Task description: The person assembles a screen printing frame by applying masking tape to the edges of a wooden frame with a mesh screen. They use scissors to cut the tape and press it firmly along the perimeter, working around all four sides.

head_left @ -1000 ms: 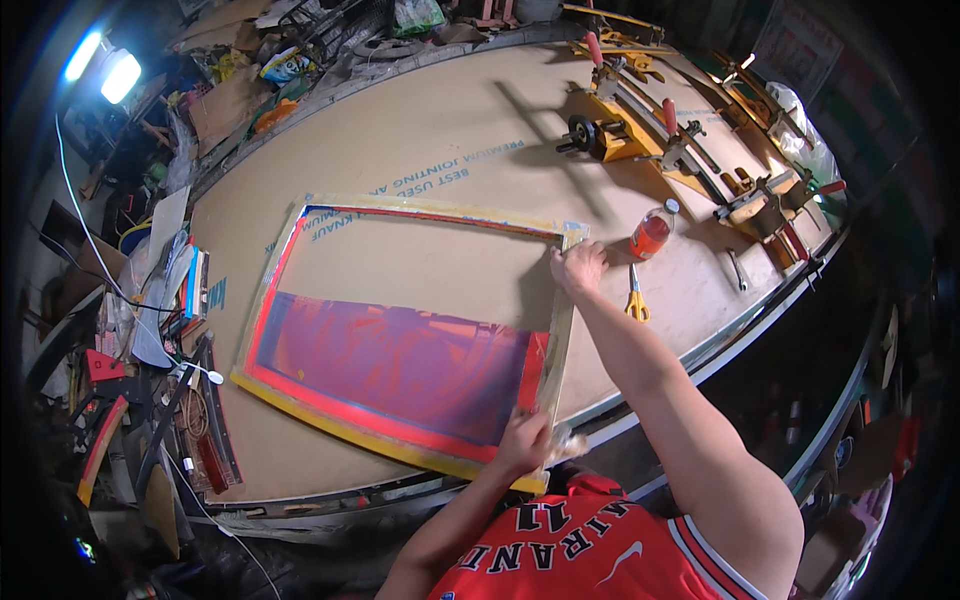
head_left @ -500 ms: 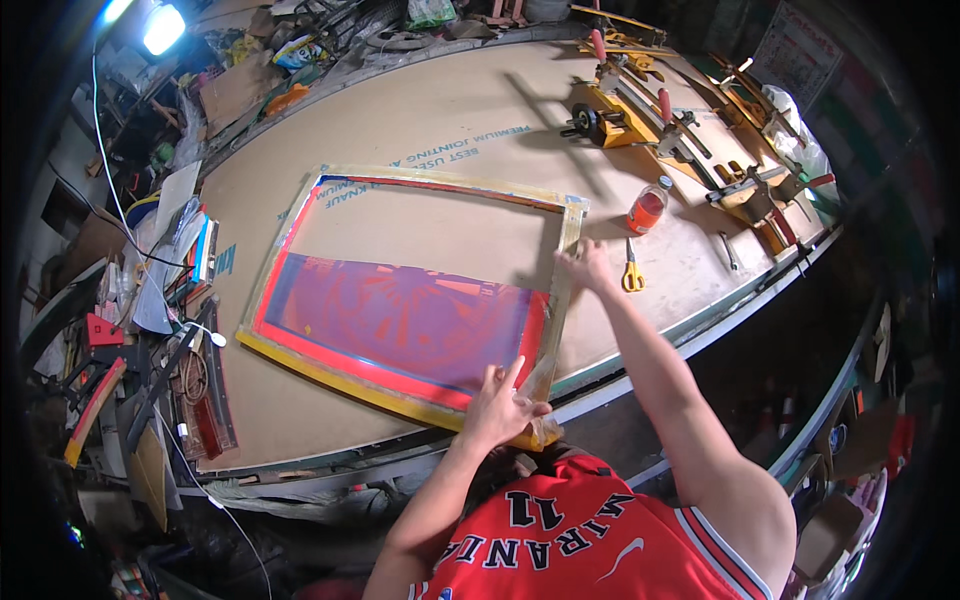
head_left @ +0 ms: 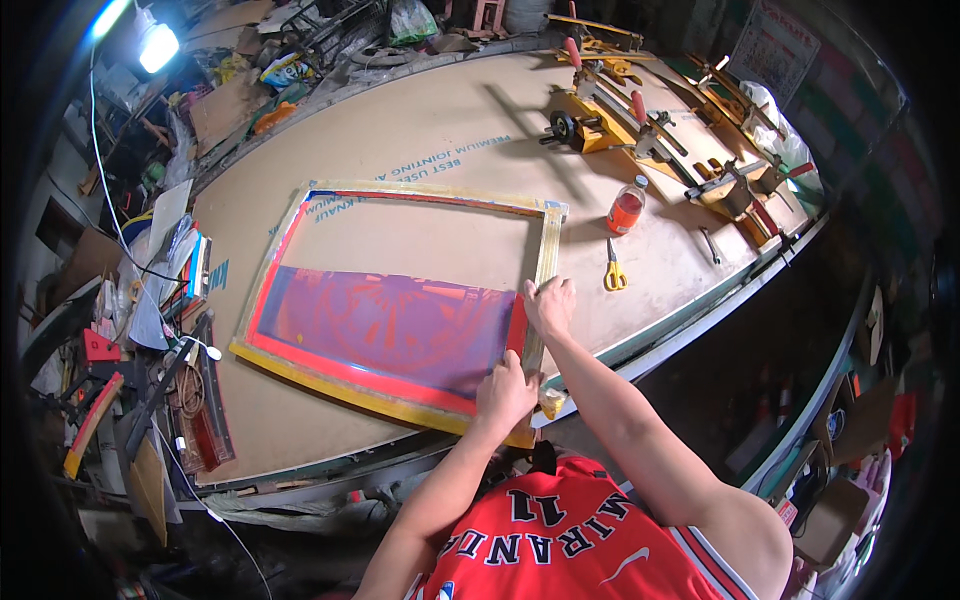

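A wooden silk-screen frame [head_left: 550,250] lies tilted on the table, its near side yellow and its inner border lined with red. Across its near half stretches a purple screen mesh [head_left: 390,310] with an orange round design and a ragged far edge. Beyond that edge the tan board shows through the frame. My left hand [head_left: 505,393] is closed on the frame at its near right corner, thumb up along the red border. Farther along the same side, my right hand [head_left: 552,305] has its fingers curled over the frame's right bar. Both sets of fingertips are partly hidden.
Yellow-handled scissors [head_left: 614,272] and a bottle of red liquid [head_left: 626,208] stand or lie right of the frame. Yellow clamp jigs [head_left: 600,125] fill the far right, near a small wrench [head_left: 710,246]. Clutter and a white cable [head_left: 185,440] run along the left.
My right hand has come nearer along the right bar and closed over it. My left hand's extended finger has folded in, and the hand now grips the corner. The view has shifted slightly.
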Demonstrator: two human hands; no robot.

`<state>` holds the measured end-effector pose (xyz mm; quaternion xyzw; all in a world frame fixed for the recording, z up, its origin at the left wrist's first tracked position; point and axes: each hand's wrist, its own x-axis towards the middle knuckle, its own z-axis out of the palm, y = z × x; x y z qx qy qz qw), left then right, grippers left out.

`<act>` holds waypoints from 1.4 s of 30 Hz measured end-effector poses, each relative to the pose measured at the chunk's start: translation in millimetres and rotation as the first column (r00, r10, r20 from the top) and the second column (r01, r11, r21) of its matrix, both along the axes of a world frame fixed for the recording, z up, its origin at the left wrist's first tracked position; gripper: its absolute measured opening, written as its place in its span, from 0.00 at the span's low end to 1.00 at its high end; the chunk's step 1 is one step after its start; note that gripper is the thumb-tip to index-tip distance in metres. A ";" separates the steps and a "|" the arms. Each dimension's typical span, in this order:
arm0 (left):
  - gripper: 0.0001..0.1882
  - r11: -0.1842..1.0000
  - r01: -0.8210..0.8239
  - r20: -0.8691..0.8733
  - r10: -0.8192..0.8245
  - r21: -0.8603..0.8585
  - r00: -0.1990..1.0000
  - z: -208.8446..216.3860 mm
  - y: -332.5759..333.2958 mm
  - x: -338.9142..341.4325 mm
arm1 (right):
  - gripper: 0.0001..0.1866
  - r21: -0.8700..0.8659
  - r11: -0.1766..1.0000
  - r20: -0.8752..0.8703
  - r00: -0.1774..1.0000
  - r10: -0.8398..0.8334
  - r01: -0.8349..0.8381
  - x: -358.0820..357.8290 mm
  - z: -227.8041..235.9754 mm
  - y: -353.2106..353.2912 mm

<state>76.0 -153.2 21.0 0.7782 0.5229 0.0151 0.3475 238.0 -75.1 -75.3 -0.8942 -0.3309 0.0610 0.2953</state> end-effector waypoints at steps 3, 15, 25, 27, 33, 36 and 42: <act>0.33 0.987 0.156 -0.134 -0.152 0.022 0.979 2.0 3.6 -5.2 | 0.29 0.008 1.000 0.002 1.000 0.008 -0.008 -1.4 0.6 -1.2; 0.14 0.986 0.157 0.719 -0.145 0.051 0.679 -71.8 32.5 -9.0 | 0.24 -0.066 0.998 0.005 1.000 0.015 -0.014 4.8 -1.4 12.9; 0.21 0.982 0.102 0.607 0.014 -0.156 0.794 -72.6 32.5 13.4 | 0.25 -0.050 0.998 0.100 0.995 -0.018 0.023 0.8 -6.3 15.4; 0.21 0.983 0.094 0.590 0.016 -0.155 0.807 -72.5 32.9 16.6 | 0.25 -0.055 0.998 0.121 0.992 -0.022 0.029 2.4 -7.4 17.1; 0.23 0.987 0.059 0.558 0.035 -0.150 0.829 -74.4 32.4 21.1 | 0.26 -0.042 0.999 0.143 0.990 -0.006 0.012 8.4 -15.8 15.2; 0.24 0.989 0.040 0.541 0.044 -0.143 0.840 -74.1 30.9 18.3 | 0.26 -0.068 0.998 0.098 0.995 -0.003 0.009 3.7 -8.7 16.4; 0.23 0.993 0.036 0.542 0.032 -0.115 0.840 -77.2 28.3 15.5 | 0.27 -0.088 0.996 0.071 0.997 -0.004 0.010 2.6 -2.1 15.2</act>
